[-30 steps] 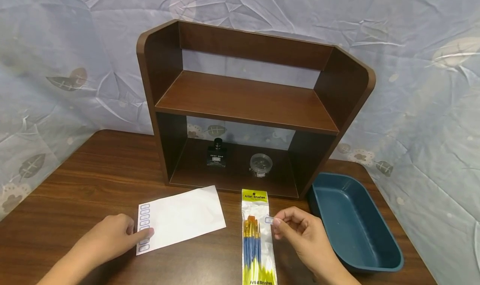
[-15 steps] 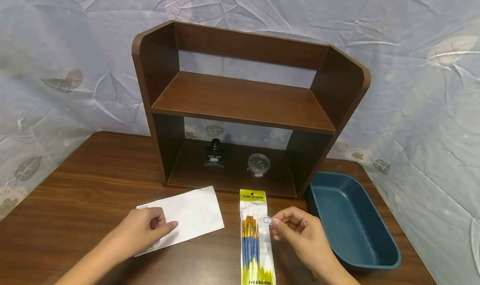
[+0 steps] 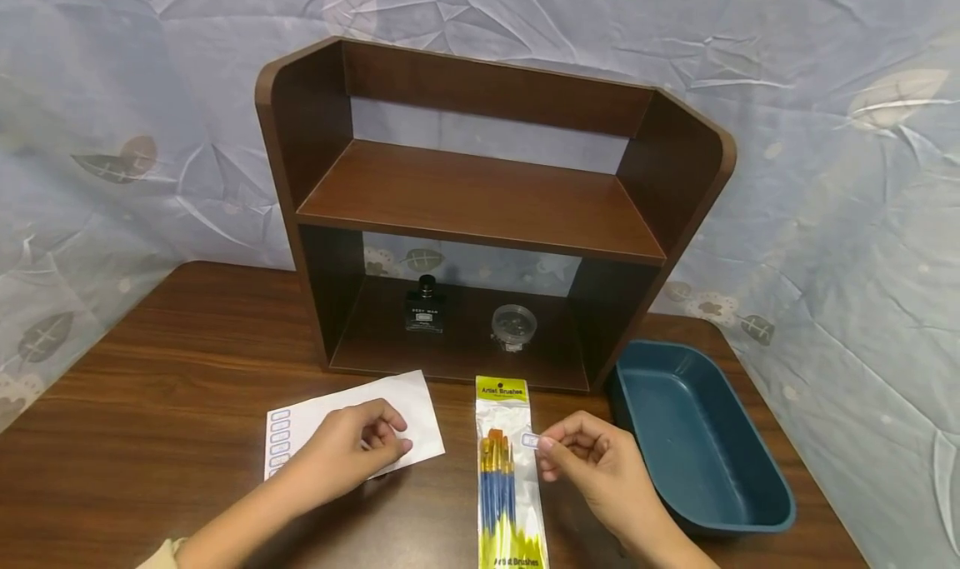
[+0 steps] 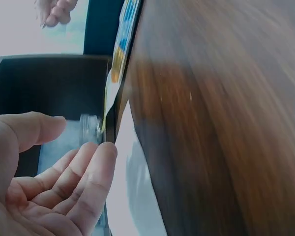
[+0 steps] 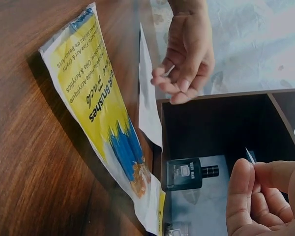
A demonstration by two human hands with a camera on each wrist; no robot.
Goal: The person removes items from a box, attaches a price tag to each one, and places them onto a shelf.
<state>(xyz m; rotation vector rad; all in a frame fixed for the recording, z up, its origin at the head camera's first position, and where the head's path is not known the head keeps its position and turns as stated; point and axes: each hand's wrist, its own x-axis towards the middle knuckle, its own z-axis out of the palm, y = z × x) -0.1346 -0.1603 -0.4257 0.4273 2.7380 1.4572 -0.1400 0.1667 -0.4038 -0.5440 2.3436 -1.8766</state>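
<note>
Between thumb and forefinger, my right hand (image 3: 600, 465) pinches a small blue-bordered label sticker (image 3: 530, 441) above the right edge of a packet of artist brushes (image 3: 498, 486). In the right wrist view the sticker (image 5: 250, 155) shows edge-on. Over the white sticker sheet (image 3: 420, 415) hovers my left hand (image 3: 352, 444), its fingers loosely bent and nothing in them. A column of several label stickers (image 3: 279, 440) runs down the sheet's left side, the lowest partly behind the left forearm. The left wrist view shows a gap between that hand's thumb and fingers (image 4: 91, 182).
A brown two-tier shelf (image 3: 480, 240) stands at the back of the wooden table (image 3: 150, 386). On its lower tier are a black perfume bottle (image 3: 425, 309) and a round clear container (image 3: 513, 327), each with a label. A blue tray (image 3: 708, 436) lies at the right.
My left hand has left the sheet's labelled edge and moved right across the sheet, towards the brush packet. The right hand keeps its pinch on the sticker, almost in place.
</note>
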